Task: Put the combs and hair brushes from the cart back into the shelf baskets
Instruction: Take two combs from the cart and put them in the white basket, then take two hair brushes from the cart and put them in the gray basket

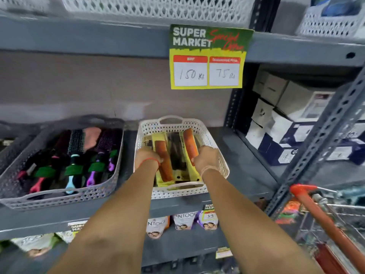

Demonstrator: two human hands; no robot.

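Observation:
A white perforated basket (219, 155) on the grey shelf holds several packaged combs, brown and black on yellow cards. My left hand (147, 156) is inside it, fingers curled on a brown comb (165, 165) lying at the basket's left. My right hand (206, 157) grips the lower end of another brown comb (190, 143), which is tilted up over the basket's right side. To the left, a grey basket (110, 186) holds several round hair brushes with green sleeves on their handles. The cart (325, 220) with an orange handle stands at the lower right.
A yellow and green price sign (209, 56) hangs from the shelf above. White and blue boxes (286, 123) fill the bay to the right behind a slotted grey upright (324, 127). Packets hang on the shelf below. More white baskets sit on the top shelf.

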